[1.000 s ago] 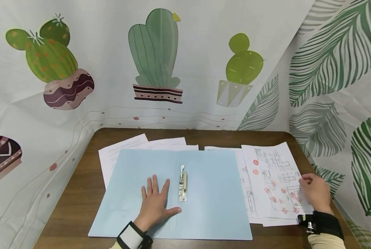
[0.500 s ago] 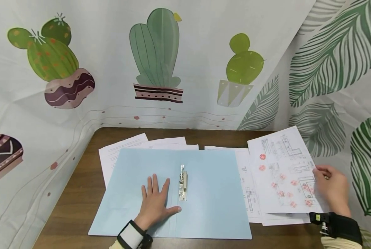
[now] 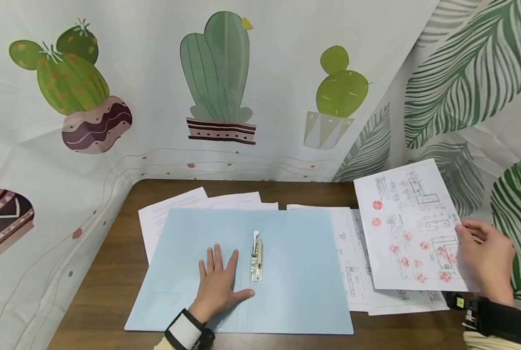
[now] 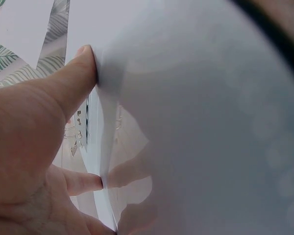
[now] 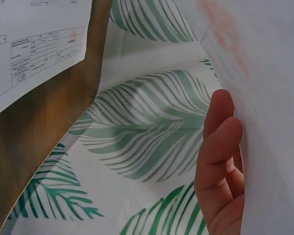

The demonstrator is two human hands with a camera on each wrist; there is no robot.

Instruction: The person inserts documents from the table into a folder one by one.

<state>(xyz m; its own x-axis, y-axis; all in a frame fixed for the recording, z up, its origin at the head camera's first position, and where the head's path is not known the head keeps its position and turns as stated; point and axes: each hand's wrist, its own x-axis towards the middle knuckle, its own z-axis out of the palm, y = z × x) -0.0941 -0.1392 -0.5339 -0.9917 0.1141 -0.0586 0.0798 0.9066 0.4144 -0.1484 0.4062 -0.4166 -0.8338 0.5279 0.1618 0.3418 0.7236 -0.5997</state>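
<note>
An opened light-blue folder (image 3: 304,272) lies flat in the middle of the table, a metal lever clip (image 3: 257,260) along its spine. My left hand (image 3: 218,287) rests on the folder's left cover with fingers spread; in the left wrist view its fingertips touch the glossy cover (image 4: 210,122). At the right, my right hand (image 3: 488,257) pinches the right edge of a sheet of paper (image 3: 400,209) with line drawings and red stamp marks. That sheet is lifted and tilted above other printed sheets (image 3: 358,287). In the right wrist view the curled fingers (image 5: 218,156) are behind the paper.
More printed papers (image 3: 173,206) stick out from under the folder's left and back edges. The brown wooden table (image 3: 94,277) ends at a white curtain (image 3: 282,97) with cactus and leaf prints, behind and on both sides.
My right hand has lifted the stamped sheet off the pile and moved it up and to the right, uncovering more of the sheets underneath. The left hand has stayed in place on the folder.
</note>
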